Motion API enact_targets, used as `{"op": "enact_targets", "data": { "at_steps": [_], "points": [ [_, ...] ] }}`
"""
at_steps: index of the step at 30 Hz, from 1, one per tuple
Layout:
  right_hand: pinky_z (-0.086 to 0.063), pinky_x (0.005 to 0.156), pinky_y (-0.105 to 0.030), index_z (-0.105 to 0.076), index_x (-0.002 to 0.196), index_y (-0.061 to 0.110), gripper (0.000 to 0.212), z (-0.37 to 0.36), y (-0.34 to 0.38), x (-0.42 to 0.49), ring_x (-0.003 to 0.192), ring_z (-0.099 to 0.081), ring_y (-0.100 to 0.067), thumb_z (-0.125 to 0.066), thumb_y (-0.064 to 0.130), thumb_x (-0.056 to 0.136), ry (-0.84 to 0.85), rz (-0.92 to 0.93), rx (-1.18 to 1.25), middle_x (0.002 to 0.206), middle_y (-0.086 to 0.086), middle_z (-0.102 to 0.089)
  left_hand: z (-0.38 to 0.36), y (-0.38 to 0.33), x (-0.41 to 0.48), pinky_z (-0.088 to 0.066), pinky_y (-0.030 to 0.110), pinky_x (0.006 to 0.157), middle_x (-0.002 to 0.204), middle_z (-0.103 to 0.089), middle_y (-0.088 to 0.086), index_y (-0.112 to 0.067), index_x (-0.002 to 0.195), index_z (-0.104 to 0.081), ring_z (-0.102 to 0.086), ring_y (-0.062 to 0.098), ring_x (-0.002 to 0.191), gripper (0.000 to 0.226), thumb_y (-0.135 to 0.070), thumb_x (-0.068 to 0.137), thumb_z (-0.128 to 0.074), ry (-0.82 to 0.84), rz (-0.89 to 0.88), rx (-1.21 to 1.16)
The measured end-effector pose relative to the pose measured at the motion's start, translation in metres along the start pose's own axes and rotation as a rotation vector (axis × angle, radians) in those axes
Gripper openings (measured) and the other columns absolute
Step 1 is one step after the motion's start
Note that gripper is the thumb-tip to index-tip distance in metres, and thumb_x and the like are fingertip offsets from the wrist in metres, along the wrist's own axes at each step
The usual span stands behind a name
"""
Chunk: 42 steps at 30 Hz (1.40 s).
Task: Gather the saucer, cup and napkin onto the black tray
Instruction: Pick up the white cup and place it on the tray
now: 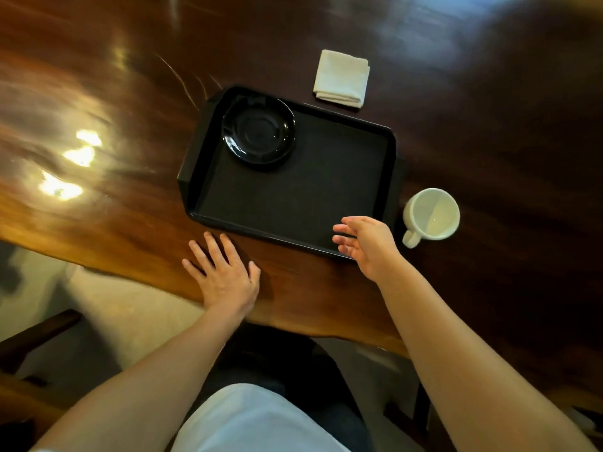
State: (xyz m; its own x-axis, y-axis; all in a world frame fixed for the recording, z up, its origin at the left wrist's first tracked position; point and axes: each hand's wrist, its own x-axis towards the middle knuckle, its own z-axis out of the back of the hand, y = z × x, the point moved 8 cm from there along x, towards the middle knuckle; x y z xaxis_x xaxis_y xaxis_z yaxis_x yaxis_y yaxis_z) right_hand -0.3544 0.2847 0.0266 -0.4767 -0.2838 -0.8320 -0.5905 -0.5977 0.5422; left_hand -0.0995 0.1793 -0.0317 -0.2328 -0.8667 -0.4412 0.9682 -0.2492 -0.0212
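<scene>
A black tray (293, 197) lies on the dark wooden table. A glossy black saucer (258, 129) sits in the tray's far left corner. A white cup (431, 214) stands on the table just right of the tray, its handle towards me. A folded pale napkin (342, 78) lies on the table beyond the tray's far edge. My left hand (225, 275) rests flat on the table in front of the tray, fingers spread. My right hand (367, 244) hovers over the tray's near right corner, empty with fingers apart, left of the cup.
The table's near edge (293, 324) runs just behind my hands. A dark chair (36, 340) stands at lower left over a pale floor. Bright light reflections (78, 158) glare on the wood at left.
</scene>
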Motion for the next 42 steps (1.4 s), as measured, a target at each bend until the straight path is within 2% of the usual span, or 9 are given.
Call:
{"op": "enact_targets", "data": {
  "at_steps": [5,10,12,15,18,22,28,33,42],
  "points": [
    [-0.058,0.073,-0.032,-0.059,0.120,0.008,0.020,0.050,-0.017,-0.004,0.093,-0.071,-0.025,-0.050,0.016,0.104,-0.097,-0.001,0.027,0.109,-0.012,-0.070,-0.002,-0.006,0.001,-0.001,0.067,0.121,0.169,-0.006,0.022,-0.007,0.160,-0.012,0.004,0.048,0.154,0.085,-0.055,0.096,-0.042,-0.016,0.057,-0.022],
    [-0.058,0.063,-0.029,-0.064,0.118,0.007,0.027,0.097,-0.028,-0.002,0.077,-0.070,-0.019,-0.051,0.026,0.103,-0.374,-0.004,-0.053,0.092,-0.006,-0.071,-0.007,-0.008,0.003,0.001,0.067,0.121,0.169,-0.005,0.023,-0.005,0.160,-0.012,0.006,0.049,0.154,0.088,-0.056,0.095,-0.043,-0.034,0.096,-0.006],
    [-0.059,0.065,-0.031,-0.060,0.121,0.009,0.031,0.108,-0.031,-0.002,0.080,-0.071,-0.018,-0.053,0.033,0.102,-0.433,-0.028,-0.011,0.098,-0.006,-0.070,-0.009,-0.007,0.003,0.002,0.068,0.121,0.168,-0.005,0.024,-0.004,0.160,-0.011,0.006,0.050,0.154,0.088,-0.055,0.095,-0.042,-0.053,0.089,0.004],
    [-0.060,0.070,-0.033,-0.052,0.132,0.010,0.041,0.108,-0.035,-0.001,0.086,-0.072,-0.022,-0.059,0.035,0.100,-0.420,-0.089,0.141,0.111,-0.010,-0.067,-0.010,-0.006,0.003,0.001,0.068,0.121,0.168,-0.007,0.025,-0.004,0.159,-0.013,0.004,0.050,0.154,0.087,-0.054,0.095,-0.043,-0.084,0.076,0.000],
    [-0.061,0.070,-0.033,-0.050,0.136,0.012,0.048,0.106,-0.038,0.001,0.087,-0.072,-0.023,-0.063,0.038,0.097,-0.433,-0.137,0.204,0.114,-0.011,-0.066,-0.009,-0.005,0.003,0.000,0.068,0.121,0.168,-0.009,0.025,-0.004,0.159,-0.015,0.002,0.049,0.154,0.088,-0.054,0.094,-0.046,-0.118,0.076,-0.030],
    [-0.062,0.078,-0.037,-0.047,0.142,0.019,0.046,0.101,-0.034,0.008,0.091,-0.072,-0.024,-0.059,0.034,0.100,-0.385,-0.096,0.242,0.116,-0.009,-0.067,-0.008,-0.002,0.002,-0.001,0.067,0.121,0.168,-0.011,0.024,-0.006,0.158,-0.018,0.000,0.048,0.155,0.087,-0.055,0.092,-0.048,-0.155,0.076,-0.059],
    [-0.057,0.080,-0.035,-0.056,0.134,0.012,0.036,0.097,-0.032,0.015,0.096,-0.068,-0.023,-0.056,0.028,0.102,-0.287,-0.082,0.401,0.123,-0.011,-0.066,-0.009,-0.002,0.003,-0.001,0.068,0.121,0.167,-0.013,0.024,-0.015,0.157,-0.024,-0.002,0.049,0.154,0.081,-0.055,0.092,-0.050,-0.194,0.037,-0.081],
    [-0.054,0.073,-0.030,-0.059,0.129,0.008,0.032,0.103,-0.029,0.016,0.100,-0.066,-0.020,-0.057,0.025,0.102,-0.260,-0.072,0.489,0.121,-0.012,-0.066,-0.009,-0.002,0.003,-0.002,0.069,0.120,0.166,-0.014,0.024,-0.015,0.156,-0.025,-0.002,0.049,0.154,0.080,-0.056,0.090,-0.045,-0.205,0.032,-0.103],
    [-0.053,0.074,-0.031,-0.060,0.127,0.011,0.029,0.101,0.000,0.015,0.100,-0.068,-0.020,-0.055,0.026,0.103,-0.218,0.038,0.429,0.117,-0.012,-0.068,-0.007,-0.002,0.003,-0.003,0.069,0.120,0.166,-0.015,0.024,-0.015,0.155,-0.026,-0.003,0.049,0.154,0.080,-0.055,0.090,-0.049,-0.215,0.037,-0.114]
  ]
}}
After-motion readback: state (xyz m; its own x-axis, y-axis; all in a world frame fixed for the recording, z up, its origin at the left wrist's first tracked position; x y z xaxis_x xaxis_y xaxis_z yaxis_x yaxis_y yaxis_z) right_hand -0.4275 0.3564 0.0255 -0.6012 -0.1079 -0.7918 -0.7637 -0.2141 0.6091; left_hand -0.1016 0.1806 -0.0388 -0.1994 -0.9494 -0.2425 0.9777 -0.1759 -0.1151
